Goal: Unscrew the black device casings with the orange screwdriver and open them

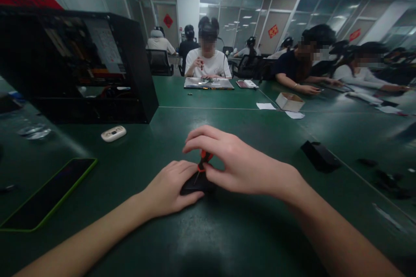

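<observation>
My right hand [235, 160] grips a small red-and-black screwdriver [204, 160] by its handle, fingers curled over the top. The screwdriver leans a little, its thin shaft pointing down onto a flat black piece [191, 187] on the green table. Whether the tip sits in a screw is too small to tell. Around the left end of that black piece my left hand [172, 186] is closed, thumb on the near side and fingers on the far side. My right hand partly hides the piece's right end.
A black open-sided computer case [136, 69] stands at the left. Nearer lie a cream earbud case [113, 133] and a green-edged phone [52, 192]. To the right are a black box-like part [320, 156] and a white box [290, 101]. Across the table a person works at a panel [209, 83].
</observation>
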The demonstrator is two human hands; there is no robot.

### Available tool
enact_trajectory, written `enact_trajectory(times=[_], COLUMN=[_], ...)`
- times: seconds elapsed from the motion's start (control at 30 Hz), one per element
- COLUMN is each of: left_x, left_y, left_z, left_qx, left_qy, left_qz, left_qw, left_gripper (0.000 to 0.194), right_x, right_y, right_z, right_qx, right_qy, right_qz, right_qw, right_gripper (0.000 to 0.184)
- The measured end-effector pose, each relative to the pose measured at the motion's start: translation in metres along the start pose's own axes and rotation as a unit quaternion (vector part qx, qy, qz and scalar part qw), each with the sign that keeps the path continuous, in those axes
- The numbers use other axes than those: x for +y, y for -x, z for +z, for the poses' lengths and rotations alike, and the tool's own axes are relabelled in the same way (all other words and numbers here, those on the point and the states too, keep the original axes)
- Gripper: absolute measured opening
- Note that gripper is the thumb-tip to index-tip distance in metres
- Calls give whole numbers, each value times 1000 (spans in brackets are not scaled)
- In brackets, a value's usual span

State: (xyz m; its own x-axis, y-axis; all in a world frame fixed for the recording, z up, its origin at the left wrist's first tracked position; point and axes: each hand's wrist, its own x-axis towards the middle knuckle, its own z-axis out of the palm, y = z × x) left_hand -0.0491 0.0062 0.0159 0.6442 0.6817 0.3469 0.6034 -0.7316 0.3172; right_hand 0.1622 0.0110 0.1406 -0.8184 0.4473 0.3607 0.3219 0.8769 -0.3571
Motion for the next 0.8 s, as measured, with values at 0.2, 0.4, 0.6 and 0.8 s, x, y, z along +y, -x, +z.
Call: enact_trajectory(times=[0.2, 0.4, 0.6, 0.8], left_x=[12, 7, 8, 9], left_y=[-14, -9, -11, -11], left_z=[8, 18, 19, 19], left_qx=[-19, 39, 34, 41], left_qy=[23, 63, 75, 69], left_qz=[-35, -41, -41, -31], left_qw=[999, 996, 996, 996], left_gripper=[28, 39, 35, 34], right_x=[15, 48, 59, 66], right_y=[36, 85, 97, 96], right_z=[3, 11, 14, 20], right_qx=[68, 252, 264, 255], right_qy=[42, 83, 64, 34], right_qz=[31, 82, 96, 118], right_qw=[996, 961, 958, 959], right_gripper=[7, 8, 7, 10])
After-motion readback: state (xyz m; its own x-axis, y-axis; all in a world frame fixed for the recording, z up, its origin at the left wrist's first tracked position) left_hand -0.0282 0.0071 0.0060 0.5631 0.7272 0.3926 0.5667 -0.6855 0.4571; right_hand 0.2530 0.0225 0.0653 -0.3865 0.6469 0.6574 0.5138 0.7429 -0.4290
